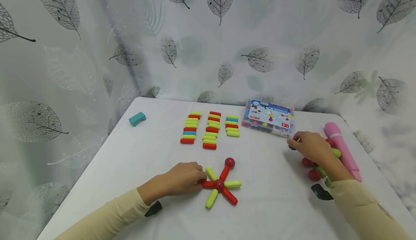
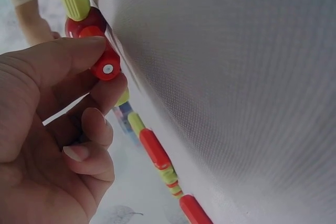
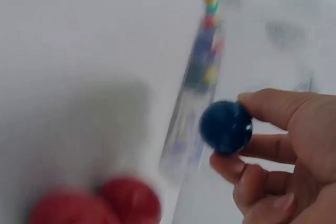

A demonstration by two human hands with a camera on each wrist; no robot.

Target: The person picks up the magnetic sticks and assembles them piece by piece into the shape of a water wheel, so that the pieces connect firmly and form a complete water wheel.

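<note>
Right wrist view is blurred: I can make out my right hand (image 3: 283,156) pinching a dark blue ball (image 3: 226,127) between thumb and fingertips, two red balls (image 3: 100,205) smeared at the lower edge, and the clear box (image 3: 191,108) only as a streak. From the head view that ball is almost hidden behind the fingers, just beside the box (image 1: 269,118) at the desk's (image 1: 276,204) right side. More balls lie half covered under my right wrist, so I cannot count them; a pink roll (image 1: 342,149) lies beside them.

My left hand (image 1: 182,178) has its grip pinched on the end of a red stick (image 2: 106,65) of the star figure (image 1: 220,185) near the front edge. That figure has six sticks, three red and three yellow-green, around a dark red ball, with one more ball on an outer tip. Behind it, spare sticks lie in three rows (image 1: 211,130). One teal block (image 1: 137,118) sits far left.
</note>
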